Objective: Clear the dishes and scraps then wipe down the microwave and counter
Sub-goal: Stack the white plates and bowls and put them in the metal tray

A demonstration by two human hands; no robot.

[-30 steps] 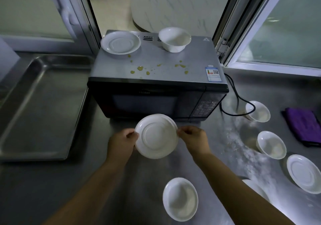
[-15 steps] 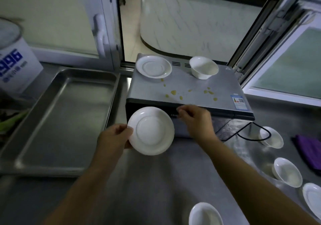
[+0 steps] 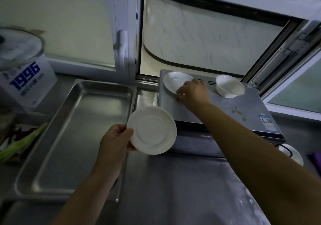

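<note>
My left hand [image 3: 116, 140] grips a white plate [image 3: 152, 130] by its left rim and holds it above the counter, in front of the microwave [image 3: 218, 113]. My right hand [image 3: 192, 92] reaches over the microwave's top and pinches the near rim of a second white plate [image 3: 173, 81], which tilts up off the surface. A white bowl [image 3: 230, 87] stands at the back right of the microwave top. Yellow scraps [image 3: 237, 111] lie on the top toward its right side.
A large steel tray [image 3: 57, 155] lies on the counter to the left. A white box marked 1996 [image 3: 26, 82] and a lidded pot stand at far left, with green vegetables [image 3: 20, 143] below. Another white bowl [image 3: 293, 155] sits right of the microwave. An open window is behind.
My right hand let go of the held plate, reached up and took hold of the plate on the microwave. My left hand carried its plate slightly left. The view swung left.
</note>
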